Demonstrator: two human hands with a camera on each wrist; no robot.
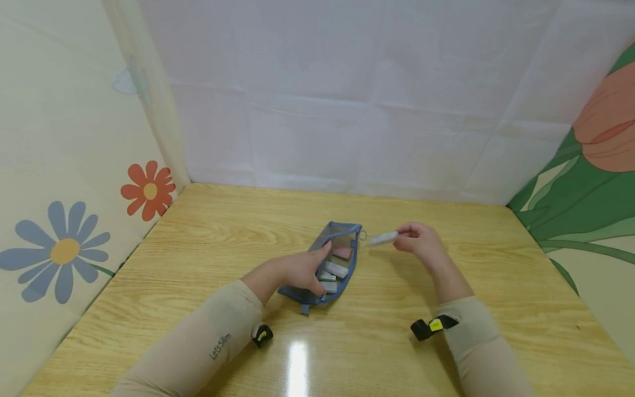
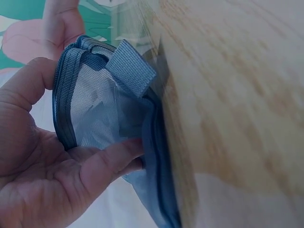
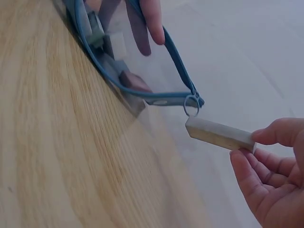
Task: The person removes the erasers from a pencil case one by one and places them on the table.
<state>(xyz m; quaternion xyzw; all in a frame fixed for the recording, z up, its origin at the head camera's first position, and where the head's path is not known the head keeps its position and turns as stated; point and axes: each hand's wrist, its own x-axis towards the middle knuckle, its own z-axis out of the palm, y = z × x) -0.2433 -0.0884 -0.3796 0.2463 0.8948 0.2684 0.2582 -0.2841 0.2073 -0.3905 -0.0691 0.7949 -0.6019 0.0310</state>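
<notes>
A blue-edged mesh zip pouch (image 1: 351,270) lies on the table with its mouth spread. My left hand (image 1: 299,270) grips its near side, fingers and thumb at the opening; in the left wrist view the fingers press against the mesh beside the zip edge (image 2: 63,97). Inside show a pink block (image 1: 342,252), a white block (image 1: 336,269) and other small pale and green pieces. Just right of the pouch, my right hand (image 1: 420,241) pinches one end of a pale rectangular block (image 3: 219,133) between thumb and fingers. Its far end points toward the zip ring (image 3: 185,106).
The wood-grain table (image 1: 238,220) extends around the pouch. A white sheet (image 1: 317,138) hangs along the back, with flower-printed panels (image 1: 64,165) at the left and right. Black wrist straps (image 1: 421,330) sit on both sleeves.
</notes>
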